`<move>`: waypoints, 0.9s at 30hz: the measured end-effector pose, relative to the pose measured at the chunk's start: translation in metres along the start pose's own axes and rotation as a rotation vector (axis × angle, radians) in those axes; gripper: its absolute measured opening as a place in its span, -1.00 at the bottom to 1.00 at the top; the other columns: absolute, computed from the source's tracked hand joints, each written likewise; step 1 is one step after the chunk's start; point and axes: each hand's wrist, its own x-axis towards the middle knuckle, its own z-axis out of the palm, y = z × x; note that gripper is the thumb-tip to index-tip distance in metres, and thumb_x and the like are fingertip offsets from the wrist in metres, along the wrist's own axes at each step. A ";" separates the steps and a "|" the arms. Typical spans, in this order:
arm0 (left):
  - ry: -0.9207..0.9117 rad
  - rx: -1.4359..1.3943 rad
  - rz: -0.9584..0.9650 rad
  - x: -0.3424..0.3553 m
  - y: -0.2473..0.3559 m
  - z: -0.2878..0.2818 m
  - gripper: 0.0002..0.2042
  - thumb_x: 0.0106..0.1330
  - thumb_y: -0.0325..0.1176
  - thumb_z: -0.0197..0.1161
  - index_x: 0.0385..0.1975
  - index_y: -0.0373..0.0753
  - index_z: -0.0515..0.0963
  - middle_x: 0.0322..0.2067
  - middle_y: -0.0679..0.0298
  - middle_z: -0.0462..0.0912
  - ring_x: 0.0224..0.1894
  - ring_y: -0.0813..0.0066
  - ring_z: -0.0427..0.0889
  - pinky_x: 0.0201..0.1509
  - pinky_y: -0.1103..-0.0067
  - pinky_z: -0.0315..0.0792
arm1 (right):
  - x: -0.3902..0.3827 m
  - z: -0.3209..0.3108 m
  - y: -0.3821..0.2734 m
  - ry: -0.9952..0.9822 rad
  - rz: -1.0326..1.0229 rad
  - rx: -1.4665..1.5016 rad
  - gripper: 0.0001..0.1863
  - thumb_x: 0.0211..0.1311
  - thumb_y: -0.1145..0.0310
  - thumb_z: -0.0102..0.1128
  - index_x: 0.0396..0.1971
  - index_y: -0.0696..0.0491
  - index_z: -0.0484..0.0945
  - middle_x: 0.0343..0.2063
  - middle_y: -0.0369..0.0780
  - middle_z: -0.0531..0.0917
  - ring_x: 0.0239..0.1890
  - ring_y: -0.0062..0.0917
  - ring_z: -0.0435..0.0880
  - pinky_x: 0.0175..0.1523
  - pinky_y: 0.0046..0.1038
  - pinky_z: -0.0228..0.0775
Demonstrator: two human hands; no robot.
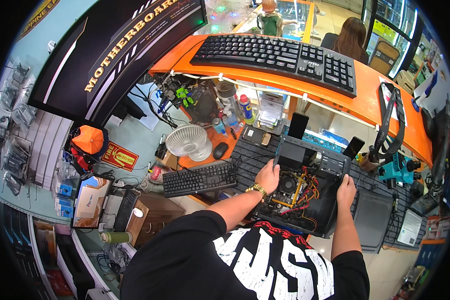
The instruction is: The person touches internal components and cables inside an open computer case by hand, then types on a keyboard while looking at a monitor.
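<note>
An opened black computer case [330, 162] lies on its side in front of me on the dark ribbed work mat [245, 172]. Inside it show a round processor fan [288, 182], yellow strips and a tangle of red, yellow and black wires [312, 190]. My left hand [268, 179], below a gold watch, is closed on the case's left edge. On the opposite edge, my right hand [346, 192] grips the case wall, its fingers partly hidden. A flat black panel [372, 220] rests to the right of the case.
Left of the case are a black keyboard [200, 179], a mouse [220, 150] and a small white fan [187, 140]. An orange shelf [375, 95] with a larger keyboard [280, 56] spans the far side. A teal microscope [397, 170] stands at right.
</note>
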 end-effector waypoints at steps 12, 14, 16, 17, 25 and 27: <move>0.011 -0.001 0.010 0.001 -0.006 0.003 -0.62 0.77 -0.11 0.06 0.33 -0.22 0.54 0.09 -0.18 0.80 0.13 -0.35 0.75 0.21 -0.08 0.60 | -0.001 0.000 0.000 0.006 -0.021 0.023 -0.42 0.78 -0.09 0.03 0.19 0.13 0.77 0.02 0.19 0.83 0.14 0.26 0.77 0.22 0.08 0.56; 0.011 -0.001 0.011 0.002 -0.004 0.004 -0.62 0.77 -0.11 0.06 0.33 -0.22 0.54 0.09 -0.18 0.80 0.13 -0.35 0.75 0.20 -0.08 0.60 | 0.001 0.001 0.004 0.011 -0.021 0.022 -0.42 0.78 -0.09 0.03 0.18 0.14 0.77 0.01 0.19 0.83 0.13 0.26 0.77 0.21 0.08 0.56; 0.007 -0.003 0.018 0.001 -0.004 0.004 -0.62 0.77 -0.12 0.07 0.33 -0.23 0.54 0.09 -0.19 0.80 0.13 -0.36 0.75 0.21 -0.08 0.60 | 0.002 0.001 0.005 0.012 -0.023 0.021 -0.42 0.79 -0.09 0.03 0.17 0.14 0.77 0.01 0.20 0.83 0.13 0.25 0.77 0.21 0.08 0.56; 0.008 -0.003 0.016 0.001 -0.005 0.004 -0.62 0.77 -0.12 0.07 0.33 -0.23 0.54 0.09 -0.19 0.80 0.13 -0.36 0.75 0.21 -0.08 0.60 | 0.002 0.002 0.005 0.010 -0.024 0.023 -0.43 0.79 -0.08 0.03 0.16 0.14 0.77 0.00 0.20 0.83 0.12 0.25 0.77 0.20 0.08 0.56; 0.004 -0.003 0.024 0.001 -0.002 0.001 -0.61 0.77 -0.12 0.07 0.33 -0.26 0.54 0.09 -0.20 0.80 0.14 -0.35 0.75 0.21 -0.07 0.60 | 0.001 0.002 0.005 0.021 -0.039 0.031 -0.40 0.80 -0.11 0.00 0.10 0.16 0.77 -0.01 0.23 0.81 0.13 0.30 0.74 0.19 0.10 0.55; 0.011 -0.004 0.024 0.000 -0.004 0.002 -0.61 0.77 -0.12 0.07 0.33 -0.26 0.54 0.09 -0.20 0.80 0.13 -0.35 0.74 0.21 -0.07 0.60 | 0.000 0.003 0.003 0.027 -0.042 0.040 -0.40 0.80 -0.11 0.01 0.11 0.16 0.77 -0.01 0.23 0.81 0.12 0.30 0.74 0.19 0.10 0.55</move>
